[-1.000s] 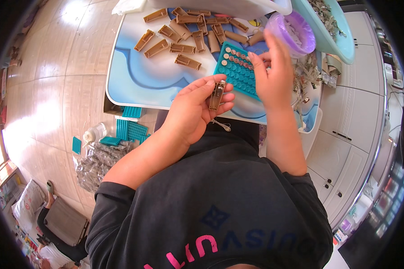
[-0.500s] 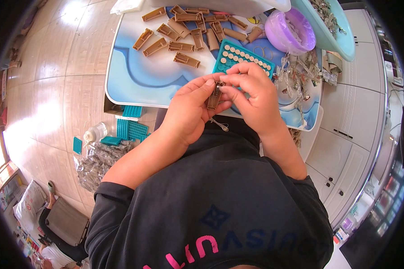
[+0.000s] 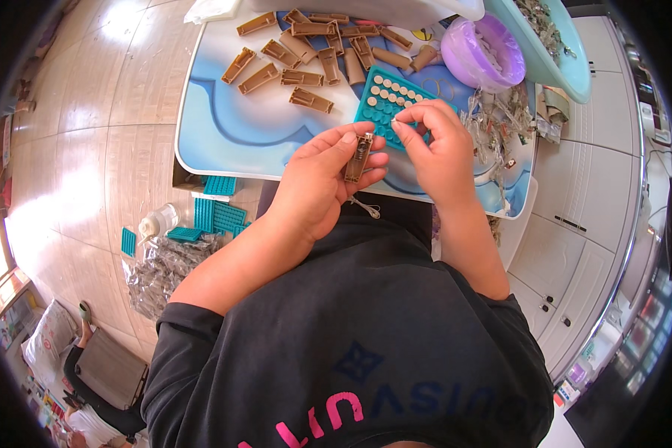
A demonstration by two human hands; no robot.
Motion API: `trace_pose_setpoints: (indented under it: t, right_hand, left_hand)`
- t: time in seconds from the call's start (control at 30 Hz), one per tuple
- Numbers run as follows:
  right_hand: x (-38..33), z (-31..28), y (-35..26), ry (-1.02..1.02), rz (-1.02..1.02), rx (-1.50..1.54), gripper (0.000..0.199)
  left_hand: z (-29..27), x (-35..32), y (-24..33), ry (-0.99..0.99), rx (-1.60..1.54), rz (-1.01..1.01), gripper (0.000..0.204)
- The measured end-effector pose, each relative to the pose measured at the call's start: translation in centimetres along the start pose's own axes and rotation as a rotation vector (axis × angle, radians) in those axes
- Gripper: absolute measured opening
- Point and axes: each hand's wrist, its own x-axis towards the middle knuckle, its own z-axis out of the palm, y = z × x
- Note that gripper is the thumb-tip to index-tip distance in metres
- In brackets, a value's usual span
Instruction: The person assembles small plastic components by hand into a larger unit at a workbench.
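Note:
My left hand [image 3: 315,170] is closed round a narrow brown plastic casing [image 3: 358,158], held upright with its hollow side showing. Small parts sit inside the casing, too fine to make out, and something pale shows at its top end. To the right, my right hand [image 3: 442,153] pinches a small whitish piece [image 3: 395,122] between thumb and forefinger, over a teal tray [image 3: 370,112] of round cups. Pale round discs [image 3: 384,81] fill the tray's far rows, while the nearer cups that show hold none. My right fingers hide part of its right side.
Several brown casings [image 3: 310,100] lie loose across the blue-and-white table [image 3: 224,142]. A purple bowl [image 3: 463,52], a pale blue basin [image 3: 575,82] of small metal parts and a heap of wired pieces [image 3: 493,138] stand at the right. Teal trays [image 3: 228,215] and plastic bags [image 3: 164,276] lie below left.
My right hand has left the casing and moved right over the teal tray, where a small whitish piece shows in its fingertips. My left hand has stayed in place with the casing.

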Motion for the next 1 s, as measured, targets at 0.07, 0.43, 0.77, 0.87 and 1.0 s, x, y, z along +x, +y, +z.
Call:
trace_pose_setpoints:
  t: [0.07,0.43,0.77,0.87,1.0]
  right_hand:
    - [0.1,0.1,1.5,-0.009,-0.015,-0.085,0.008]
    - [-0.5,0.4,-1.5,-0.096,-0.231,-0.005,0.015]
    - [-0.5,-0.6,-1.4,-0.216,-0.031,0.241,0.013]
    - [-0.3,-1.0,-0.5,-0.335,0.180,0.412,0.009]
    - [0.1,-1.1,-0.1,-0.364,0.233,0.601,0.006]
  left_hand:
    - [0.0,0.0,0.0,0.015,0.015,0.004,0.032]
    - [-0.3,0.3,-0.4,0.000,0.043,0.008,0.031]
    - [-0.1,-0.2,-0.8,-0.034,0.115,0.043,0.027]
    - [-0.1,-0.3,-0.8,-0.077,0.162,0.056,0.027]
    - [0.3,-0.5,-0.5,-0.082,0.176,0.055,0.029]
